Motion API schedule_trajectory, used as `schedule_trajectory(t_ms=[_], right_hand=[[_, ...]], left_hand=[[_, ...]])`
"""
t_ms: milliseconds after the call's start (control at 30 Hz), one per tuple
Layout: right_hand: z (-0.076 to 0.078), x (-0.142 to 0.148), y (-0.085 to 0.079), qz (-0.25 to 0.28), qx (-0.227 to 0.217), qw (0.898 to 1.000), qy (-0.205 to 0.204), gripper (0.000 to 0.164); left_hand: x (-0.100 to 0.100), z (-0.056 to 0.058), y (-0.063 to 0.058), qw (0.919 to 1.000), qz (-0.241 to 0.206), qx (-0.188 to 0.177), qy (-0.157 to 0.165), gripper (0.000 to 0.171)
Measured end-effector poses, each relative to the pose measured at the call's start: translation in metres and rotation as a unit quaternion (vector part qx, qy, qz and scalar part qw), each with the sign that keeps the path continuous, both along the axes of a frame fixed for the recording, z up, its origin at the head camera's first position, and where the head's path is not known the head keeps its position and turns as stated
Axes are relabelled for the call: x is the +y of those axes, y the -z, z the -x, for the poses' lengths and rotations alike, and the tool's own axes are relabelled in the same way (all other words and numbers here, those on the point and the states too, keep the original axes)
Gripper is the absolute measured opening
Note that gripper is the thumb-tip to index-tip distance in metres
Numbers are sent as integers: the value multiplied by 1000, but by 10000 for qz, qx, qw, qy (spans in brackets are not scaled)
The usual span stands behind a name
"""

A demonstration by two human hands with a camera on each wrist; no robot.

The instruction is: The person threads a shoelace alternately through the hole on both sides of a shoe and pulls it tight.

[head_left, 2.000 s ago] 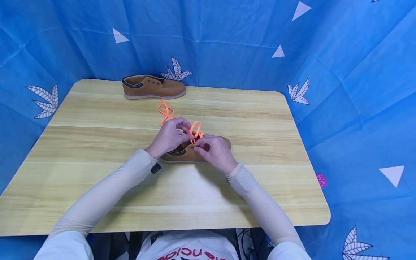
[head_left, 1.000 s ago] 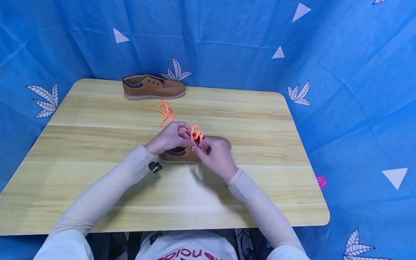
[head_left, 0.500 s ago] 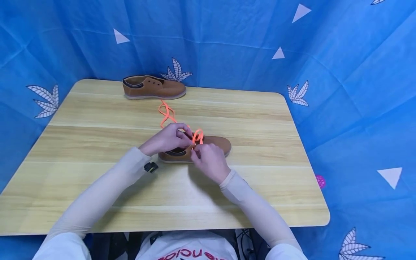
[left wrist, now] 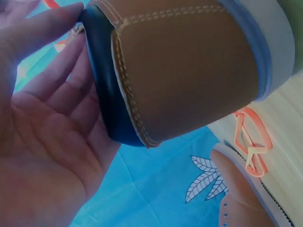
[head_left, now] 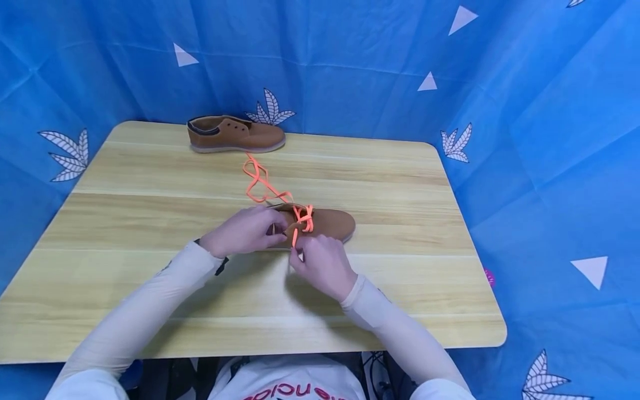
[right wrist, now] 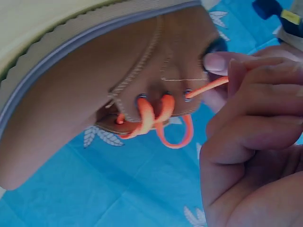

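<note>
A brown lace-up shoe [head_left: 334, 223] stands mid-table, toe pointing right. My left hand [head_left: 246, 230] grips its side by the dark-lined opening; in the left wrist view the thumb lies at the collar and the fingers go behind it. Orange shoelace [right wrist: 163, 113] runs through the eyelets, as the right wrist view shows, and a small loop hangs between the flaps. My right hand [head_left: 324, 265], in front of the shoe, pinches the lace where it comes out of the eyelet nearest the opening. The lace's tip is hidden in those fingers.
Another brown shoe [head_left: 257, 136], with no lace in its eyelets, stands at the table's back edge. The far part of the orange lace lies in loose loops on the wooden table [head_left: 400, 222] between both shoes. A blue patterned curtain [head_left: 350, 44] closes off the back and sides.
The raised lace loop has shrunk down onto the shoe. My right hand has drawn lace out toward the table's front. My left hand has moved left and down to the shoe's near side.
</note>
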State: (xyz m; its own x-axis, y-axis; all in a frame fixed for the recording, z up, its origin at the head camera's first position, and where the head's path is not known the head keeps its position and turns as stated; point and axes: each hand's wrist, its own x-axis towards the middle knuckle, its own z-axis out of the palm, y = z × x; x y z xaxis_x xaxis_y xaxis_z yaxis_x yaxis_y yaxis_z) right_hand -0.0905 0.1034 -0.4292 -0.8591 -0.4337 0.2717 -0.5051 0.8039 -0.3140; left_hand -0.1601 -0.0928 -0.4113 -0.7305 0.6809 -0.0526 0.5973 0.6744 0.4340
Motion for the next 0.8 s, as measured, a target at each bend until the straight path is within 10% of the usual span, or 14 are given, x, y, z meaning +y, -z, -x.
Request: schedule_trajectory(t_ms=[800], right_hand=[[-54, -13, -26, -387, 443, 9956, -731, 25]], left_hand=[[-2, -4, 5, 9986, -228, 431, -179, 7]])
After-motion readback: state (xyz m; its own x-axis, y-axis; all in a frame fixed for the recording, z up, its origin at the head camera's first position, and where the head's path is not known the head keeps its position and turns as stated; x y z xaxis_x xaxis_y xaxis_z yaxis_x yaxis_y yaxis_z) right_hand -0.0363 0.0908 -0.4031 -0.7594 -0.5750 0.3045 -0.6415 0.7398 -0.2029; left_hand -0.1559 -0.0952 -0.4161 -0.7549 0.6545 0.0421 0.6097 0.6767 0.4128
